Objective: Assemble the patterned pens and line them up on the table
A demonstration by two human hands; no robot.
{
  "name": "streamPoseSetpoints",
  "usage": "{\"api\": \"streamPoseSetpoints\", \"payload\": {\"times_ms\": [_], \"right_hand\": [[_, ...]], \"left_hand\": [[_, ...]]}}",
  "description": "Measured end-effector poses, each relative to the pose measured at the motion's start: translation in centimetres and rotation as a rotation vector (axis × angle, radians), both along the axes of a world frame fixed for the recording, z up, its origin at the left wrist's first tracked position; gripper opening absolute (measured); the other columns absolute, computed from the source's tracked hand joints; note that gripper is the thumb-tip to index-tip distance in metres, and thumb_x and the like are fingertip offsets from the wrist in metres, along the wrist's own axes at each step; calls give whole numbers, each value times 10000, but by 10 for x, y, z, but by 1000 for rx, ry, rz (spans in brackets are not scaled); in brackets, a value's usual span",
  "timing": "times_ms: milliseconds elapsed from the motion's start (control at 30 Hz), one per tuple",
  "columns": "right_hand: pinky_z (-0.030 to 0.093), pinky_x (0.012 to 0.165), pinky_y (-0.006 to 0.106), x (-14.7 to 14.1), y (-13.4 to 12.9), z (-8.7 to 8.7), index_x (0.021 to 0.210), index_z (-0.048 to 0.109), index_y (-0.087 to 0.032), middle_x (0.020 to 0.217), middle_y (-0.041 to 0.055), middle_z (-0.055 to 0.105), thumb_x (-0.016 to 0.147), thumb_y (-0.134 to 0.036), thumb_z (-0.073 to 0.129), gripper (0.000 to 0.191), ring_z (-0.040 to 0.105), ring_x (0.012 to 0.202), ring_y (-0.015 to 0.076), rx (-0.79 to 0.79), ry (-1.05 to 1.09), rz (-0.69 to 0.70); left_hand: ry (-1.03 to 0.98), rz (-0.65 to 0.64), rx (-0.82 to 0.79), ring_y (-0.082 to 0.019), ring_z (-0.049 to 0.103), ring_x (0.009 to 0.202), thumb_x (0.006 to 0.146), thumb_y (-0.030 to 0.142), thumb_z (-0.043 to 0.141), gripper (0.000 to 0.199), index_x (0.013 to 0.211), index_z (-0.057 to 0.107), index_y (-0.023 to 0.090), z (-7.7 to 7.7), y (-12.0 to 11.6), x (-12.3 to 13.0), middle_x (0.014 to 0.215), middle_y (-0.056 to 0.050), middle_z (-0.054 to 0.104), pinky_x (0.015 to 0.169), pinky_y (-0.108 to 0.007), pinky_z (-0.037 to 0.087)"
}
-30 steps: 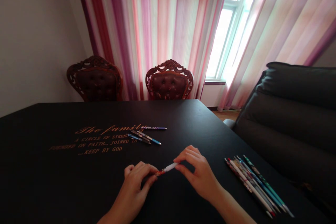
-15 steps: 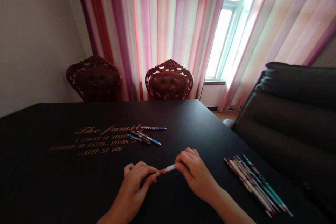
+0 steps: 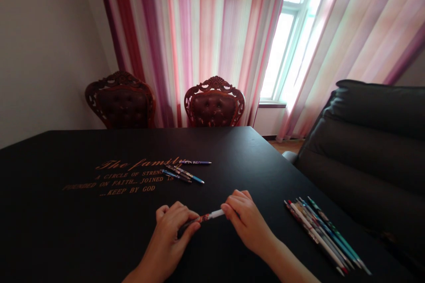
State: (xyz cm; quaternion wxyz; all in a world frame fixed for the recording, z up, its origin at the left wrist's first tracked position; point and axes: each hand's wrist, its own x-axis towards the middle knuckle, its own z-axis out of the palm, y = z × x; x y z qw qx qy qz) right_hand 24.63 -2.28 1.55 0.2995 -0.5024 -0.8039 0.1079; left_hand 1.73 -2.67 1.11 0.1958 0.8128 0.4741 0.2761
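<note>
A pen [image 3: 205,218] with a red patterned part and a white part spans the gap between my two hands, a little above the black table [image 3: 83,239]. My left hand [image 3: 172,234] pinches its patterned end between thumb and fingers. The white end is gripped by the closed fingers of my right hand [image 3: 245,219]. Beyond my hands, several patterned pens [image 3: 186,174] lie loosely on the table, partly over gold lettering. To the right of my right hand, several more pens [image 3: 323,234] lie side by side at a slant.
Two carved wooden chairs [image 3: 121,101] with dark red backs stand behind the far table edge. A black leather seat [image 3: 372,141] is along the right side. Striped curtains [image 3: 209,31] and a window [image 3: 282,48] are at the back.
My right hand has shifted very slightly down and right with the white end. A bit more of the patterned part shows beside my left fingers.
</note>
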Motion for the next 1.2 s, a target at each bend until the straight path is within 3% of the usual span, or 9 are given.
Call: {"api": "streamPoseSetpoints", "payload": {"times_ms": [233,433,800,1033,1200], "right_hand": [[354,788,329,1,1,1,740,585,-207,750,-24,613,940,-240,550,206,544,792,161,-21,143,54],[378,821,349,5,1,2,815,635,-218,812,-7,659,868,-226,663,61,559,833,189,23,242,69],[361,844,368,7,2,4,816,671,-238,793,-14,678,848,-259,692,43,580,815,190,14,221,69],[337,875,365,7,0,3,792,653,-230,785,-23,655,873,-294,663,104,571,794,169,-29,187,48],[348,810,344,3,0,-2,621,554,-194,636,-24,574,977,-294,466,380,540,717,151,-28,120,62]], "left_hand": [[-11,44,-39,-199,612,838,882,366,597,117,880,701,312,-1,2,-2,842,27,711,845,-383,288],[-49,65,-147,-190,610,706,944,428,445,355,776,712,266,-3,8,-2,607,36,644,808,-369,330],[-58,111,-157,-210,630,755,894,469,523,271,860,732,299,-3,7,-1,680,25,697,819,-368,367],[-57,61,-143,-206,631,774,893,434,551,224,867,730,302,0,5,0,719,26,706,831,-372,345],[-62,39,-97,-205,625,834,881,412,595,152,902,714,319,-2,2,-2,836,30,714,867,-398,302]]}}
